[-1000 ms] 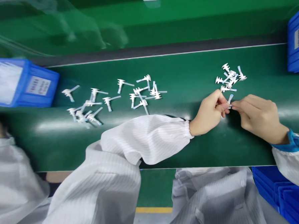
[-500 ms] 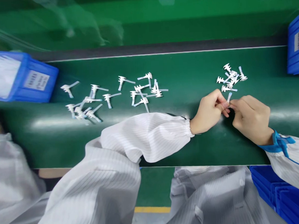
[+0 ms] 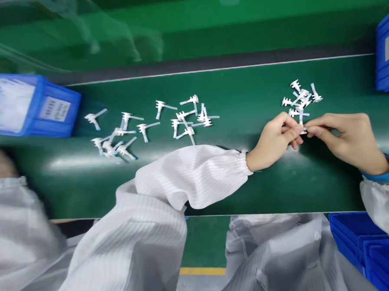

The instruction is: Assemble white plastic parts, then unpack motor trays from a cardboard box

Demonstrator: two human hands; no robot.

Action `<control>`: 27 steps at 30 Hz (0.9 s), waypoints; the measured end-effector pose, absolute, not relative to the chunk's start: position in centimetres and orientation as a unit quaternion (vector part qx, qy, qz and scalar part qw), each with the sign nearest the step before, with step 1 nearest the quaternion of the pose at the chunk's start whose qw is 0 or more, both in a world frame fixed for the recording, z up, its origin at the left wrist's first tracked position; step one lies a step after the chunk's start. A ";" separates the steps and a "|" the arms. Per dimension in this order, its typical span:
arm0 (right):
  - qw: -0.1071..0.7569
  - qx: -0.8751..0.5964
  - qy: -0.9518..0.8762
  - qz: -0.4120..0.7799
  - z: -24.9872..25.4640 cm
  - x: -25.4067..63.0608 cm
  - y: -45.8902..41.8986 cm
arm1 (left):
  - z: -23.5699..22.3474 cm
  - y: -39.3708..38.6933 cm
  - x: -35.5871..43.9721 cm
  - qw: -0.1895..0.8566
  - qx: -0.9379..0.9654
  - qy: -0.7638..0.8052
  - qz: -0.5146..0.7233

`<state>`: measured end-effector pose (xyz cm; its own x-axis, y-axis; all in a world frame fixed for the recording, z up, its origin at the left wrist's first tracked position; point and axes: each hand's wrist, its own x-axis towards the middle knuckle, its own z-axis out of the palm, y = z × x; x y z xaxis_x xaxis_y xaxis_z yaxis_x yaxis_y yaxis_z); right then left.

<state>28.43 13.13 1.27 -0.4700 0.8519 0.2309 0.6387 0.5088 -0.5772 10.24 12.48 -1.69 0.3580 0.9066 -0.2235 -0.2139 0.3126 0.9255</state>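
Observation:
My left hand (image 3: 277, 137) pinches a small white plastic fitting (image 3: 301, 117) between thumb and fingertips. A pale blue tube-like stem on it points up, and its white base shows partly between the fingers. My right hand (image 3: 352, 139) comes from the right, thumb and index finger pinched at the side of the same fitting. Fingertips cover much of the base. Just beyond the hands lies a small pile of similar fittings (image 3: 303, 97). More of them, each white with pale bluish stems, are scattered on the left, among them a loose group (image 3: 186, 120).
The green work surface (image 3: 237, 100) runs across the view. At the left stands a blue bin (image 3: 58, 122) of white pieces; another blue bin (image 3: 386, 66) stands at the right edge. Blue trays (image 3: 351, 226) sit below the front edge. Another person's sleeve (image 3: 18, 224) is at the left.
My right hand has turned and shifted up and right, its fingers now stretched into a pinch. The white base of the fitting has come into view. The left hand stays nearly in place.

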 end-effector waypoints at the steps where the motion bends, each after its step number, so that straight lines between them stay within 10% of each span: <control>1: 0.254 -0.453 -0.824 0.227 1.5 28.7 13.2 | -1.8 12.5 10.3 0.701 0.434 0.402 0.400; 27: 0.220 -0.471 -0.782 0.343 2.4 29.4 13.5 | -1.9 12.0 10.0 0.676 0.506 0.375 0.383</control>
<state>29.42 13.50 2.38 -0.4591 0.8881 0.0200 0.5864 0.3199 -0.7441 9.97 11.96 -1.89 0.4261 0.8968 -0.1189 -0.1376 0.1941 0.9713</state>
